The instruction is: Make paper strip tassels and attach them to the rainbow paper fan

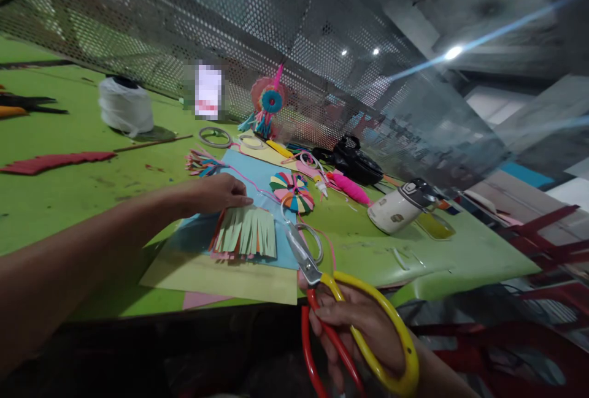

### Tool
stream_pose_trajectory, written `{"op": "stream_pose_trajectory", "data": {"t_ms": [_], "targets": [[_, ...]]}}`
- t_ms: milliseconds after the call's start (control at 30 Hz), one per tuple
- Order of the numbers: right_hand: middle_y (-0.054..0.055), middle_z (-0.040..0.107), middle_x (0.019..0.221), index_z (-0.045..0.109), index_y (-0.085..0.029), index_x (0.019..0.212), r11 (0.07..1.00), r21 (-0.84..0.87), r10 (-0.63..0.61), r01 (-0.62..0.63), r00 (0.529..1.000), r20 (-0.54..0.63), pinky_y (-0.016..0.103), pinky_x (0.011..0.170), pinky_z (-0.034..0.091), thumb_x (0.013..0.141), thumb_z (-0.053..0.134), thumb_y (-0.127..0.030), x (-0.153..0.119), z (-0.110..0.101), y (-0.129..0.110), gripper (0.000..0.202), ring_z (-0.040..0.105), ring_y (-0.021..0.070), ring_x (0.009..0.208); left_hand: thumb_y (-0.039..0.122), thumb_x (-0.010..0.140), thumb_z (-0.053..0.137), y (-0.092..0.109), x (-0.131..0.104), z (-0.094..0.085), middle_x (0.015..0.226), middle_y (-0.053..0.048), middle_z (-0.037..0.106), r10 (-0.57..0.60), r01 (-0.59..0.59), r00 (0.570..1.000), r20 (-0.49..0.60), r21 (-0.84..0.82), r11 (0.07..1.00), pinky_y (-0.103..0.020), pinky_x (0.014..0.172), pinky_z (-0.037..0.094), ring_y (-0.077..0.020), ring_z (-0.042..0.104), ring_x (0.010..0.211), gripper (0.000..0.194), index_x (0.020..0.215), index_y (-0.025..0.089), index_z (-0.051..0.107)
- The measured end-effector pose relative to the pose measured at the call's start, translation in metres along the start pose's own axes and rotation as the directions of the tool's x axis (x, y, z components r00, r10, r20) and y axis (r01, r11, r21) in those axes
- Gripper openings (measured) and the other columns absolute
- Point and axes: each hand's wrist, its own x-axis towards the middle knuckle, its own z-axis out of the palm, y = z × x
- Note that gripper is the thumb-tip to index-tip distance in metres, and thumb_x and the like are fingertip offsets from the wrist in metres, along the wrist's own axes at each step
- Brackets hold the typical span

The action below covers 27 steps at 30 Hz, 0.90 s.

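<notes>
Fringed paper strips (pixel 246 232), pale green on top with orange and pink layers beneath, lie on blue paper (pixel 288 251). My left hand (pixel 221 194) presses on their upper edge, thumb and fingers closed on the paper. In my right hand (pixel 363 318) are large scissors (pixel 307 266) with one yellow and one red handle, their blades pointing up and away. Just past the blade tips lies a striped multicolour paper rosette (pixel 292 192). A paper tassel (pixel 202 162) with a pink string rests beyond my left hand.
White thread spool (pixel 125 107), red paper strip (pixel 57 162) and pliers (pixel 32 103) lie left on the green table (pixel 92 202). A decorated hanging ornament (pixel 270 102) stands by the mesh panel (pixel 304 36). Pink yarn (pixel 350 188), black bag (pixel 356 162) and white flask (pixel 396 208) are right.
</notes>
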Motion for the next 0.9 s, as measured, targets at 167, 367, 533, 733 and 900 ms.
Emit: {"op": "stream_pose_trajectory", "data": {"t_ms": [167,367,533,733,900], "targets": [[-0.001,0.053,0.045,0.052,-0.013,0.076,1.000,0.019,0.020,-0.020,1.000,-0.002,0.017,0.033,0.038,0.074,0.053,-0.028,-0.003,0.000,-0.002,0.015,0.049,0.0100,0.033,0.046,0.074,0.046,0.004,0.000,0.000,0.057,0.002,0.043,0.004,-0.004,1.000,0.000,0.087,0.996,-0.024,0.053,0.025,-0.0120,0.038,0.057,0.034,0.062,0.016,0.054],[0.002,0.058,0.067,0.054,-0.013,0.081,0.985,0.170,0.017,-0.030,0.997,0.077,0.020,0.032,0.040,0.071,0.056,-0.025,0.005,0.003,-0.001,0.017,0.053,0.0104,0.039,0.048,0.075,0.042,0.015,-0.005,-0.002,0.058,0.002,0.042,0.066,-0.066,0.998,0.022,0.025,0.997,-0.024,0.053,0.025,-0.0118,0.037,0.056,0.035,0.064,0.017,0.052],[0.001,0.059,0.071,0.050,-0.014,0.107,0.965,0.263,-0.012,-0.011,0.996,0.087,0.019,0.033,0.040,0.071,0.057,-0.023,0.008,0.004,0.004,0.037,0.053,0.0096,0.039,0.048,0.077,0.040,0.021,-0.010,-0.004,0.060,0.002,0.040,0.077,-0.079,0.995,0.057,0.041,0.996,-0.024,0.053,0.026,-0.0122,0.037,0.058,0.035,0.066,0.017,0.050],[0.000,0.060,0.068,0.040,-0.014,0.121,0.941,0.336,-0.061,0.025,0.994,0.096,0.015,0.033,0.037,0.071,0.054,-0.023,0.011,0.007,0.015,0.053,0.049,0.0064,0.035,0.049,0.082,0.040,0.011,-0.010,-0.003,0.062,0.003,0.034,0.148,-0.145,0.989,0.025,-0.090,0.985,-0.023,0.053,0.028,-0.0118,0.034,0.059,0.035,0.066,0.018,0.044],[0.000,0.059,0.068,0.040,-0.015,0.122,0.959,0.283,-0.049,0.003,0.987,0.155,0.017,0.034,0.034,0.067,0.060,-0.030,0.013,-0.001,0.018,0.061,0.049,0.0066,0.034,0.050,0.084,0.038,0.010,-0.011,-0.005,0.063,0.003,0.034,0.164,-0.159,0.985,0.053,-0.089,0.983,-0.023,0.053,0.029,-0.0116,0.034,0.059,0.036,0.067,0.018,0.044]]}}
